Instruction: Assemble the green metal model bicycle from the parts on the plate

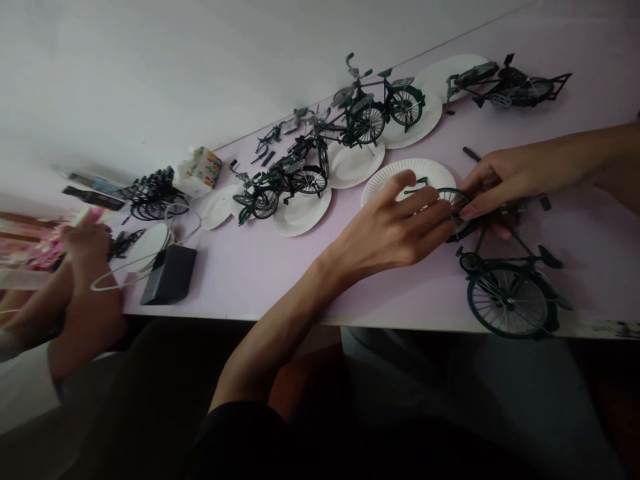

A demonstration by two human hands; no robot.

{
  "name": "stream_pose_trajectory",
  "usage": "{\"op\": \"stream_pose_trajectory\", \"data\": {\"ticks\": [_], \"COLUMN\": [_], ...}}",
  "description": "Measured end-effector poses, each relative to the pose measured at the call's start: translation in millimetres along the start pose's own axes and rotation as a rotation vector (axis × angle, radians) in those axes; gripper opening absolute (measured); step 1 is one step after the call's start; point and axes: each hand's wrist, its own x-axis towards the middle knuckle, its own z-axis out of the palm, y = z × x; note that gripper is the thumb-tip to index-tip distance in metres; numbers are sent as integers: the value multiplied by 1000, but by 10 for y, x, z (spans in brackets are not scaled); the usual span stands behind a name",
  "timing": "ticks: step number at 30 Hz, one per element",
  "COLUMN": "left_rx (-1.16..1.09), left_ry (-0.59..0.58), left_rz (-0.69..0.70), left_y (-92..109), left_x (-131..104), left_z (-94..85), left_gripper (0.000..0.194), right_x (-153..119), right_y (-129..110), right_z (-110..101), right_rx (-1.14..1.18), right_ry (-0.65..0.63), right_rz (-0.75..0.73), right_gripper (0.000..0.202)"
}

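A dark green model bicycle [510,301] is tilted at the table's front right, its rear wheel near the edge and its saddle to the right. My right hand [510,180] grips it around the front wheel [456,212], thumb against the spokes. My left hand [400,223] is closed, fingers curled, with the fingertips at the left side of that wheel. Whatever its fingertips pinch is hidden, and so is the thumb. Behind it, a small dark part [418,187] lies on a white paper plate [375,187]. A dark rod [471,155] lies just behind my right hand.
Several model bicycles [367,120] stand along the wall among paper plates [305,217]; another [525,90] lies at the back right. Leftward are a black box [170,275], a white cable [107,280], a tissue pack [203,167] and another person's hands [85,233].
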Motion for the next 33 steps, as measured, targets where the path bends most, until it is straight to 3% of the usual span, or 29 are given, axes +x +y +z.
{"op": "stream_pose_trajectory", "data": {"ticks": [9, 13, 18, 22, 26, 29, 33], "left_rx": [-133, -287, -375, -741, -1116, -1264, -1355], "left_ry": [212, 250, 279, 285, 271, 236, 233], "left_rz": [-199, -301, -351, -476, -658, -739, -733], "left_y": [-204, -252, -253, -253, -246, -225, -219], "left_x": [-139, -156, -150, -133, -86, -54, -49], "left_z": [53, 121, 145, 162, 157, 135, 135], "left_gripper": [13, 24, 17, 10, 8, 5, 21], "right_x": [1, 5, 12, 16, 38, 55, 64], "right_y": [45, 64, 31, 2, 19, 51, 75], "right_z": [1, 3, 37, 90, 87, 63, 52], "right_rx": [50, 71, 79, 124, 143, 129, 141], "right_ry": [34, 49, 79, 164, 154, 130, 133], "right_rz": [-51, -121, -151, -187, -228, -232, -245], "right_gripper": [51, 52, 51, 46, 48, 49, 47]}}
